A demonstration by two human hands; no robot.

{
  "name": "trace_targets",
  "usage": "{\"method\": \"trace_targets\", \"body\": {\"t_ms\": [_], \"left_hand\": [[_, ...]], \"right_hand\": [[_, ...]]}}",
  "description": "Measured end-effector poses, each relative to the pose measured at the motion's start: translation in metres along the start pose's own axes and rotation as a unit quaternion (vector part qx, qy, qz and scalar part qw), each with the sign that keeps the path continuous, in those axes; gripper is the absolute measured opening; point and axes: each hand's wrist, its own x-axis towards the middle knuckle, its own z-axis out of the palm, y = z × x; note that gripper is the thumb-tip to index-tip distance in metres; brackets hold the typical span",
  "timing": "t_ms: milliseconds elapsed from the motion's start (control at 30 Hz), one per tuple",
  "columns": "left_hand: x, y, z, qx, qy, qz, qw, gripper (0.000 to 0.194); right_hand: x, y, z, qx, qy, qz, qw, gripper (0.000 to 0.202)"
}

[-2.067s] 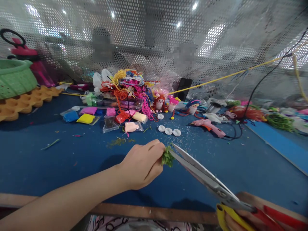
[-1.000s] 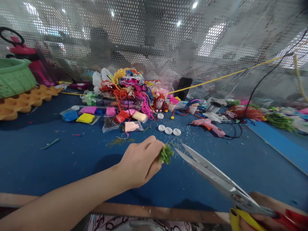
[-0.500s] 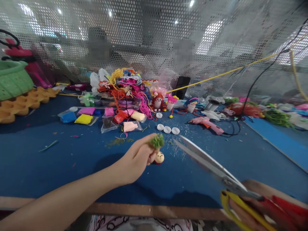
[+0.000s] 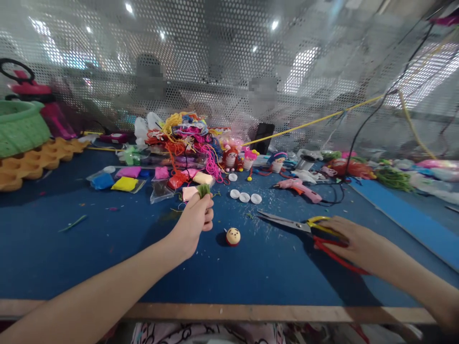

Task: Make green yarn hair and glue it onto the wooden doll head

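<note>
head view: blue table (image 4: 118, 267)
left hand (image 4: 193, 223): pinching green tuft (image 4: 204, 190) near pale pink packet (image 4: 188, 193)
round face piece (image 4: 233, 236): on the table, between both hands
right hand (image 4: 353, 239): closed around scissors (image 4: 301, 226), which point left near white caps (image 4: 244, 197)

Three standing dolls (image 4: 248, 162); row of three caps (image 4: 244, 197); one scissors (image 4: 300, 225); one glue gun (image 4: 301, 189).

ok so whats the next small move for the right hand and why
Probably let go of the scissors: the right hand has them low at the table, well apart from the green tuft in the left hand, and freeing it could help steady the small round head.
</note>
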Motion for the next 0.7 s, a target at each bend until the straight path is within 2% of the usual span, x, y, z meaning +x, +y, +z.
{"method": "trace_targets", "body": {"t_ms": [67, 133, 233, 300, 367, 433, 567, 667, 700], "left_hand": [[-0.001, 0.001, 0.001, -0.018, 0.006, 0.0, 1.0, 0.009], [-0.001, 0.001, 0.002, -0.023, 0.007, 0.003, 1.0, 0.014], [0.0, 0.0, 0.001, -0.023, -0.003, 0.022, 0.999, 0.005], [0.002, -0.001, -0.001, -0.021, -0.025, 0.02, 0.999, 0.012], [0.005, -0.002, -0.004, -0.011, -0.055, 0.006, 0.998, 0.019], [0.008, -0.002, -0.007, 0.006, -0.083, 0.002, 0.997, 0.023], [0.013, -0.001, -0.01, 0.056, -0.093, 0.026, 0.994, 0.027], [0.015, -0.002, -0.01, 0.079, -0.085, 0.036, 0.993, 0.028], [0.015, -0.002, -0.01, 0.081, -0.083, 0.039, 0.992, 0.027]], "right_hand": [[0.006, 0.005, -0.002, 0.004, 0.02, -0.032, 0.999, 0.037], [0.01, -0.006, -0.011, -0.023, 0.039, -0.063, 0.997, 0.033], [0.02, -0.051, -0.025, -0.054, 0.085, -0.129, 0.987, 0.023], [0.031, -0.09, -0.028, -0.018, 0.105, -0.177, 0.978, 0.028], [0.046, -0.124, -0.024, 0.008, 0.103, -0.229, 0.968, 0.029], [0.063, -0.147, -0.015, -0.016, 0.102, -0.254, 0.962, 0.029], [0.089, -0.159, -0.002, -0.034, 0.08, -0.26, 0.962, 0.025], [0.081, -0.153, -0.011, -0.023, 0.062, -0.243, 0.968, 0.027], [0.072, -0.149, -0.018, -0.01, 0.034, -0.242, 0.97, 0.027]]}}
